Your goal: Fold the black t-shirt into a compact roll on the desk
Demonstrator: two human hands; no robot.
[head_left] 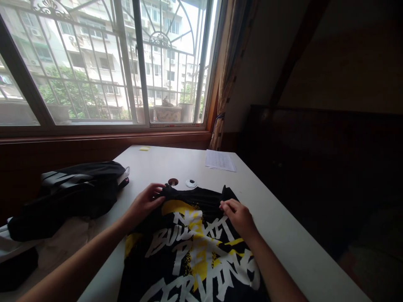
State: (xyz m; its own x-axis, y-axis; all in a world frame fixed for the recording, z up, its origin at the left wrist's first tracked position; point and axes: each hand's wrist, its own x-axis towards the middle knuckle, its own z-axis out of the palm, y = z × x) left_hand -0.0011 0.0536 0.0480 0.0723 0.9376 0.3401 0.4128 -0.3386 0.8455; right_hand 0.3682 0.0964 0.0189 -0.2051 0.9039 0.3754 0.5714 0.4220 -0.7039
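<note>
A black T-shirt [176,251] with white lettering and yellow splashes lies spread on the white table, its top edge away from me. My left hand [147,201] grips the shirt's far left corner, thumb and fingers closed on the cloth. At the far right corner my right hand [237,214] pinches the fabric, and a small flap of black cloth stands up just beyond the fingertips. The shirt's near end runs out of the bottom of the view.
Dark clothes [72,193] are heaped at the left. Beyond the shirt are a cable hole [173,182] and a round white cap [191,183]. Papers [220,160] and a yellow note [145,148] lie toward the far edge of the white table [176,161], below a barred window [103,63].
</note>
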